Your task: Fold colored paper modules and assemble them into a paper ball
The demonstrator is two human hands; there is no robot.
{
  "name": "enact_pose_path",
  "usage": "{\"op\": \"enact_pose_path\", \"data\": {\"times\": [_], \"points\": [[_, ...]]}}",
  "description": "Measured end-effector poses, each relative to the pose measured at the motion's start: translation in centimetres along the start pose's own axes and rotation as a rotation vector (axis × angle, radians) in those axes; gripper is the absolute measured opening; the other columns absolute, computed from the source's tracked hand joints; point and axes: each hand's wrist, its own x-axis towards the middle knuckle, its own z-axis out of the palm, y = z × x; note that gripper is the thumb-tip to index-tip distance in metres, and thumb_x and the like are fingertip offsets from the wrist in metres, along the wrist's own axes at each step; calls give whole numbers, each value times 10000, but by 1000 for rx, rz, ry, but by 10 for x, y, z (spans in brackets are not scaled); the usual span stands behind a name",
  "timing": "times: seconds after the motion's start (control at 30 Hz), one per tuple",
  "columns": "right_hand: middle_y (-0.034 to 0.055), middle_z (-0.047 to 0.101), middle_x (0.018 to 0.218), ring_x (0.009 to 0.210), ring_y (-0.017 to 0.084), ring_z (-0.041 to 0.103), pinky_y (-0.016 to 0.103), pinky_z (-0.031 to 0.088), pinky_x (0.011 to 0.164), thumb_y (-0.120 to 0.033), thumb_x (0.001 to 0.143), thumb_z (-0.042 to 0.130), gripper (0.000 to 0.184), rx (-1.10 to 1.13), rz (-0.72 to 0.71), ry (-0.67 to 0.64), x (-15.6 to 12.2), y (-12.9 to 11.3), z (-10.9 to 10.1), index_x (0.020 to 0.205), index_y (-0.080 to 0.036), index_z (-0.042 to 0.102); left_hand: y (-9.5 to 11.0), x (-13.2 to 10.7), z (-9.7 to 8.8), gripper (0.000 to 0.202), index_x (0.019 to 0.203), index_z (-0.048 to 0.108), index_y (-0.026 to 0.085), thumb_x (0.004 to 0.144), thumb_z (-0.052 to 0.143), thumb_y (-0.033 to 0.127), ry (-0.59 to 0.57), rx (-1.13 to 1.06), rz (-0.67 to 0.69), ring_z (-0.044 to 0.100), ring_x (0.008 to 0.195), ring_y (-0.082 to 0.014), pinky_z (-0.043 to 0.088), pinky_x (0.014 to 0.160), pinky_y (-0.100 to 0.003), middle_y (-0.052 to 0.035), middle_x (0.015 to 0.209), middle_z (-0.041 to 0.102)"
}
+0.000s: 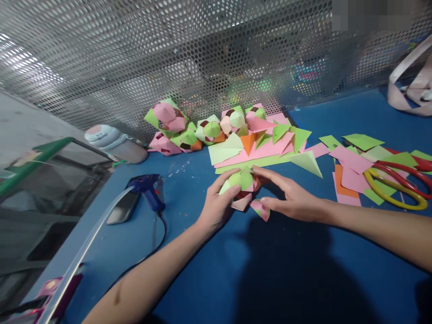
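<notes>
A folded paper ball [242, 182] in light green, pink and orange sits low over the blue table, between both hands. My left hand [216, 202] is closed around its left side, thumb in front and fingers behind. On the right side, my right hand [297, 198] curves around the ball, its index finger at the top edge. The right thumb presses on a small pink and green folded paper piece [260, 209] at the ball's lower right; whether that piece is joined to the ball I cannot tell. Other fingers of the right hand are hidden.
Finished paper balls [211, 129] line the perforated metal panel [189, 58]. Loose paper sheets [232, 150] lie ahead; scissors [394, 189] rest on scraps at right. Leftward are a blue glue gun [148, 191] with cord, a phone [123, 209] and a bottle [116, 143].
</notes>
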Motion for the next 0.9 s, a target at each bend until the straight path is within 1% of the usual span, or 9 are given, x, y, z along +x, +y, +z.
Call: {"op": "enact_pose_path", "data": {"times": [0.03, 0.1, 0.2, 0.27, 0.4, 0.5, 0.67, 0.8, 0.9], "points": [[57, 394, 1470, 1324, 228, 408, 417, 343, 1109, -333, 868, 579, 664, -3, -4, 4, 0, 0, -1, 1456, -252, 281, 0, 0, 1, 387, 1123, 652, 230, 743, 718, 264, 8, -74, -40, 614, 1015, -237, 478, 900, -360, -63, 1127, 657], [53, 370, 1486, 1328, 221, 403, 403, 356, 1103, -330, 881, 556, 633, -3, -5, 24, 0, 1, 0, 1451, -251, 292, -1, 1, 2, 388, 1157, 621, 227, 777, 686, 274, 3, -146, -65, 637, 971, -220, 506, 854, -340, -65, 1121, 665], [50, 342, 1502, 1323, 224, 411, 400, 376, 1091, -372, 861, 585, 659, -26, 7, 42, 0, 3, 2, 1444, -261, 299, 2, 2, 4, 360, 1160, 611, 190, 814, 648, 281, 22, -248, -108, 645, 982, -221, 519, 863, -341, -86, 1146, 662], [59, 316, 1515, 1341, 245, 386, 428, 357, 1102, -435, 821, 632, 756, -74, 13, 28, 1, 3, 4, 1459, -263, 266, 5, 2, 7, 345, 1159, 607, 168, 842, 613, 305, 43, -331, -156, 650, 989, -225, 523, 881, -356, -99, 1149, 665], [112, 192, 1559, 1420, 285, 221, 485, 252, 1145, -589, 743, 657, 998, -170, 3, 4, 4, -2, 11, 1500, -199, 137, 12, -1, 15, 363, 1169, 596, 155, 870, 568, 357, 102, -500, -285, 662, 986, -232, 530, 896, -386, -99, 1129, 683], [135, 109, 1573, 1441, 285, 137, 492, 216, 1156, -631, 734, 639, 1079, -191, -33, 28, 6, -3, 19, 1508, -174, 43, 14, -7, 21, 376, 1173, 594, 140, 889, 532, 379, 103, -575, -347, 662, 989, -228, 518, 923, -396, -97, 1107, 691], [137, 95, 1574, 1447, 275, 103, 498, 201, 1160, -593, 814, 571, 980, -232, -116, 27, 7, 0, 27, 1509, -189, 11, 13, -15, 28, 382, 1137, 623, 130, 896, 516, 406, 58, -605, -400, 646, 1033, -235, 481, 978, -389, -96, 1083, 701], [131, 106, 1574, 1445, 268, 122, 493, 211, 1159, -555, 850, 545, 912, -253, -149, 44, 6, -2, 25, 1509, -198, 25, 16, -18, 30, 361, 1148, 621, 128, 898, 522, 370, 76, -546, -347, 631, 1067, -235, 462, 998, -368, -91, 1102, 697], [135, 137, 1569, 1441, 278, 141, 496, 218, 1156, -534, 855, 549, 895, -259, -184, 40, 6, -5, 23, 1509, -197, 40, 19, -18, 29, 356, 1193, 595, 166, 897, 532, 354, 85, -510, -288, 629, 1070, -227, 464, 992, -366, -69, 1120, 690]]}}
